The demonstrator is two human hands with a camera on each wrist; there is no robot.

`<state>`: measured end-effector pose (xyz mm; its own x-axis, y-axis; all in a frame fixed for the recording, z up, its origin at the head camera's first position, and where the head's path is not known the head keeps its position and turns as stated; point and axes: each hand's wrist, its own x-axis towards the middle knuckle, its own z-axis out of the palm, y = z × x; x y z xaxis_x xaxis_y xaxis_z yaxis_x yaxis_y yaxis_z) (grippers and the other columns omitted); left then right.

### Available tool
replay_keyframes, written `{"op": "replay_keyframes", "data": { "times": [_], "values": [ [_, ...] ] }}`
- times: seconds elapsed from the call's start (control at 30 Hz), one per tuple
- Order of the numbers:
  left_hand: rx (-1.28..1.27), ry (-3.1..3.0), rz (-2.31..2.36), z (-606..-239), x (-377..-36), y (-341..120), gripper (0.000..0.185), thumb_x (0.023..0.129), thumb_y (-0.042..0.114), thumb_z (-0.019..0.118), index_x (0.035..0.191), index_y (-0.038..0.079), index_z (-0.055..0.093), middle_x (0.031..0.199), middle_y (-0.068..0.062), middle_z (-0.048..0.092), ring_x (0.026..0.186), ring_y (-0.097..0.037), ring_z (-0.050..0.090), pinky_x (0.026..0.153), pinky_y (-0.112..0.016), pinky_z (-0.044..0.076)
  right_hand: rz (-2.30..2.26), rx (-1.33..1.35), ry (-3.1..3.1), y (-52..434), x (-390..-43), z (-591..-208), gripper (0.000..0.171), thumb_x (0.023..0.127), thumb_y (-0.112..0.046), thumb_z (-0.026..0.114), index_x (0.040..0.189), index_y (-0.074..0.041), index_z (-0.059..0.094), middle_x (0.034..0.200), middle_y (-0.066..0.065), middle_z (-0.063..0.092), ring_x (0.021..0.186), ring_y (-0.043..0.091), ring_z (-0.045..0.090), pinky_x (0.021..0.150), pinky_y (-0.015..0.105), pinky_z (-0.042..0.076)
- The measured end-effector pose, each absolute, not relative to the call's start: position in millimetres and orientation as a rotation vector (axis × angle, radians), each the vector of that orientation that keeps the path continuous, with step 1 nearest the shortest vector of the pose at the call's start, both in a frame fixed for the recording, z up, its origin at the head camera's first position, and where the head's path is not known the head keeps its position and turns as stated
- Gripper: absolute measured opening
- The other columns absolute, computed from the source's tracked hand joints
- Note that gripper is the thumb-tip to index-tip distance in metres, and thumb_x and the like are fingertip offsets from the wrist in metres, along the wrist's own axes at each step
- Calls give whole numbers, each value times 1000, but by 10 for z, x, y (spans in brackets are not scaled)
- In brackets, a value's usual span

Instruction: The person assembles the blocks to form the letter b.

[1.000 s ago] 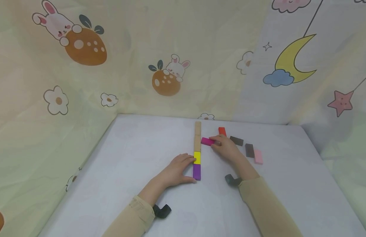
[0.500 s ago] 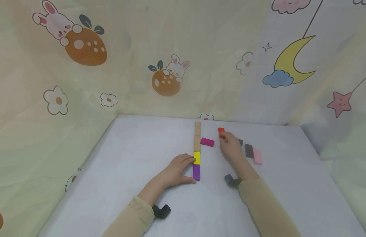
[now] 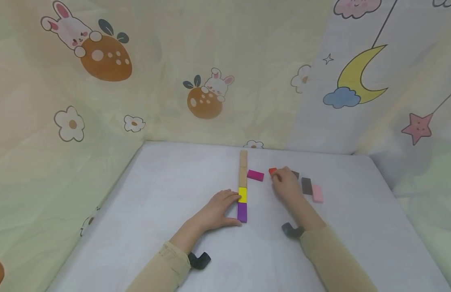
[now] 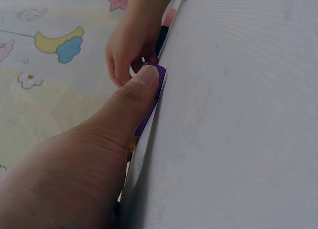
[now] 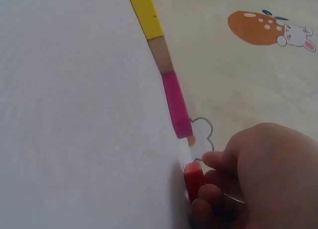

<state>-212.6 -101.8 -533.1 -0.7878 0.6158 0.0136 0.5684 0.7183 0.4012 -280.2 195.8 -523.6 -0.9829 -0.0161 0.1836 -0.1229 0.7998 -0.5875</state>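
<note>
A row of blocks runs away from me: a purple block [image 3: 242,214] nearest, then a yellow block [image 3: 243,190], then two plain wooden blocks [image 3: 243,177]. My left hand [image 3: 216,209] lies along the row's left side, thumb at the near end of the purple block and a fingertip at the yellow one. In the left wrist view the thumb covers part of the purple block [image 4: 162,74]. My right hand [image 3: 289,187] pinches a red block [image 5: 194,176] between thumb and fingers. Between that hand and the row, a magenta block [image 3: 256,175] rests at an angle beside the wooden blocks.
Right of my right hand are a dark block [image 3: 296,174], partly hidden by the hand, another dark block [image 3: 307,186] and a pink block [image 3: 318,194]. The white table [image 3: 167,178] meets a printed cloth backdrop [image 3: 247,101] at its far edge.
My right hand let go of the magenta block, moved right to the red block and has drawn it nearer to me. My left hand has stayed in place.
</note>
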Motion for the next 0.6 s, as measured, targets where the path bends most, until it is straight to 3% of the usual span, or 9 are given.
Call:
{"op": "replay_keyframes", "data": {
  "times": [0.17,0.3,0.6],
  "values": [
    [951,2789,605,-5347,-2118,-1025,85,81,64,70,151,26,40,156,5,39,150,-21,28,125,-43,23,1022,-47,-2850,1967,-2762,-5248,30,97,-25,54,122,-11,61,122,11,58,115,30,55,100,52,50],
    [953,2791,609,-5354,-2121,-1030,85,81,64,69,151,26,39,156,5,38,150,-21,27,125,-43,23,1044,-199,-2917,1950,-2746,-5216,49,94,-34,60,137,-11,51,129,13,54,114,30,54,95,51,54],
    [949,2794,613,-5351,-2123,-1029,85,81,65,69,151,27,39,157,5,38,150,-21,27,125,-44,23,946,-169,-2974,1957,-2763,-5191,51,94,-29,60,137,-4,51,131,20,53,112,34,54,96,52,54]
  ]
}}
